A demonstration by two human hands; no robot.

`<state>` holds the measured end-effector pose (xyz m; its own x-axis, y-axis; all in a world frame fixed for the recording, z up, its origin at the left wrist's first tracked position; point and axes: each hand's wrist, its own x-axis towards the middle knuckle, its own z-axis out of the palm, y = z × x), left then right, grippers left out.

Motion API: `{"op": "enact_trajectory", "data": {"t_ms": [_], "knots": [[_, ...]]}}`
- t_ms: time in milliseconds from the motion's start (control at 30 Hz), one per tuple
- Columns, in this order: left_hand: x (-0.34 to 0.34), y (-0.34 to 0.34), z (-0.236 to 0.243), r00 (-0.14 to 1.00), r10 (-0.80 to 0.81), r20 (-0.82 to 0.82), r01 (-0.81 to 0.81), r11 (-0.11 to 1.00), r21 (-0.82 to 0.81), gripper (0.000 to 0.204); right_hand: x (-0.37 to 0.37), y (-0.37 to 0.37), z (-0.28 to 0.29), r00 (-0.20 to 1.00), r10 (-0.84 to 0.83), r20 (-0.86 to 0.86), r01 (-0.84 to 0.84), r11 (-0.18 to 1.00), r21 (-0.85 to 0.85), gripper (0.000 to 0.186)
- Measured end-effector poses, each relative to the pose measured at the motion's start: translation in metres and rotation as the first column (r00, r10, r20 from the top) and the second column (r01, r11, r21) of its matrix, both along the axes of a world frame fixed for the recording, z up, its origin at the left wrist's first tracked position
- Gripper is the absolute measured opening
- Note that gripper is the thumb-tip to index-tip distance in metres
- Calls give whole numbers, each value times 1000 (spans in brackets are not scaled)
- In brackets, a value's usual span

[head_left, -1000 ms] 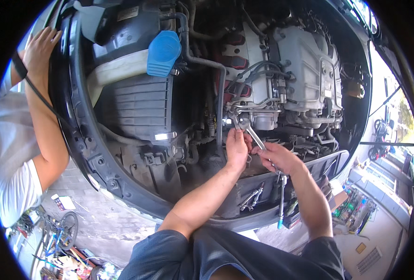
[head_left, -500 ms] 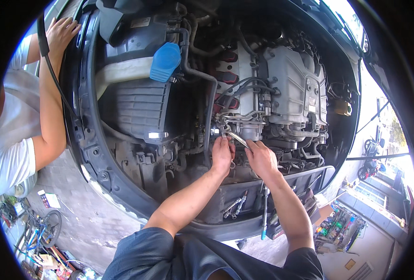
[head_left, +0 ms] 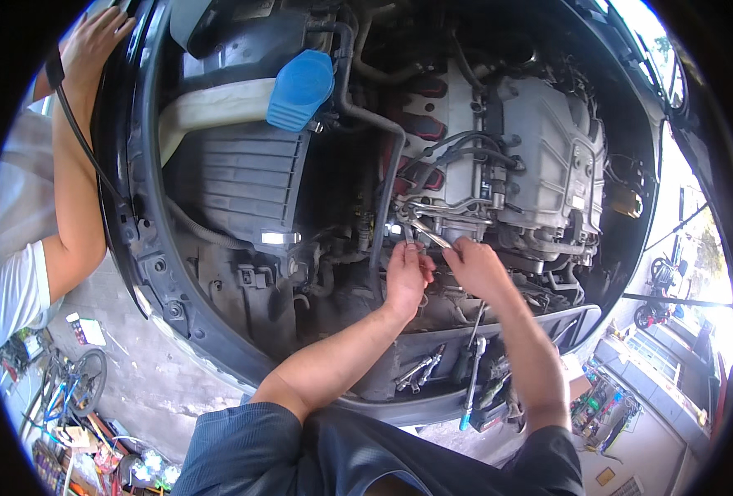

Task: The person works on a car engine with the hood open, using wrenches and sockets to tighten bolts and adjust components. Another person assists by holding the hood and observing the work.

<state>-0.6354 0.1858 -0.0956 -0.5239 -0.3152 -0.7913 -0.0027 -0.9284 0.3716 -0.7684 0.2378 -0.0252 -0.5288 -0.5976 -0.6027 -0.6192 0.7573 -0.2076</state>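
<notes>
My right hand [head_left: 480, 269] is closed round a shiny metal wrench [head_left: 434, 236], whose far end meets a fitting on the pipes at the front of the engine [head_left: 453, 217]. Close beside it, my left hand [head_left: 408, 277] pinches a second, slimmer wrench [head_left: 409, 235]. That tool's upper end reaches the same fitting, and a small ring shows below my fingers. Exactly how the two tool ends sit on the fitting is too small to make out.
A ratchet with a blue-green handle end [head_left: 472, 388] and several sockets [head_left: 420, 370] rest on the front panel. A blue cap [head_left: 300, 91] tops the white filler neck at left, above the ribbed black box [head_left: 242, 186]. Another person's hand [head_left: 93, 37] rests on the car's edge.
The view has shifted, so the engine bay sits slightly further right. Both hands stay at the fitting with their wrenches; the right wrench's angle looks a little steeper.
</notes>
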Motion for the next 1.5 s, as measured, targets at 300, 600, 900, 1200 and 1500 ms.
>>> {"op": "enact_trajectory", "data": {"t_ms": [300,600,900,1200,1500], "knots": [[0,0,-2,1000,-21,-5,21,1000,16,29,-45,-10,-7,-1,-591,806,548,674,495,26],[-2,-1,0,999,6,-53,-1,996,89,28,-42,-2,-11,72,-564,823,568,702,431,27],[-3,1,1,998,59,-29,-56,993,101,27,-34,-2,-8,137,-577,805,588,701,403,28],[-1,2,3,996,87,9,-87,990,114,28,-27,-3,-9,280,-485,828,513,805,298,25],[17,-1,19,991,-131,-2,131,991,3,20,-42,77,81,491,-364,791,386,905,177,30]]}}
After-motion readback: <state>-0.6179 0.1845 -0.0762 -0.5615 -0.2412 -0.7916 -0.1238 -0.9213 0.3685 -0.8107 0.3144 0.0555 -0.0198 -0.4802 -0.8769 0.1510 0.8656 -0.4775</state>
